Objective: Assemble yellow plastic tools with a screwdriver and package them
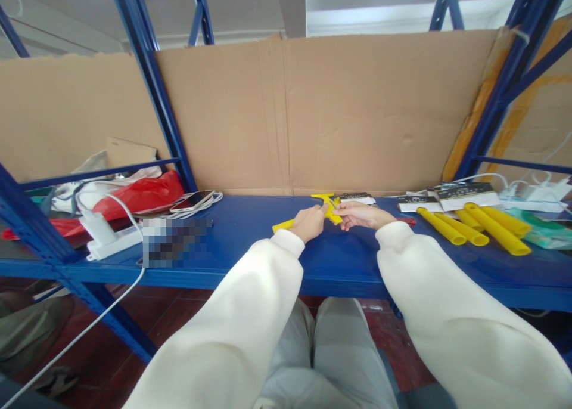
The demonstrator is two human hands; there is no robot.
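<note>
A yellow plastic tool with a T-shaped head [329, 207] is held low over the blue shelf. My left hand [309, 223] is closed around it, and a yellow handle end [282, 225] sticks out on the left of that hand. Against the head's right side, my right hand [361, 214] has its thumb and fingers pinched together. A thin greyish piece seems to show at those fingertips, too small to name. Just behind the right hand lies a black-and-white packet [356, 198]. Part of a red object [407, 221] shows beside the right cuff.
Several yellow tubes [498, 230] lie on the blue shelf [250, 242] at right, before black-and-white packets [467, 195]. At left are a phone [193, 201], a white power strip [116, 242] and a red bag [140, 194]. Cardboard [357, 117] walls the back; blue posts [149, 81] flank it.
</note>
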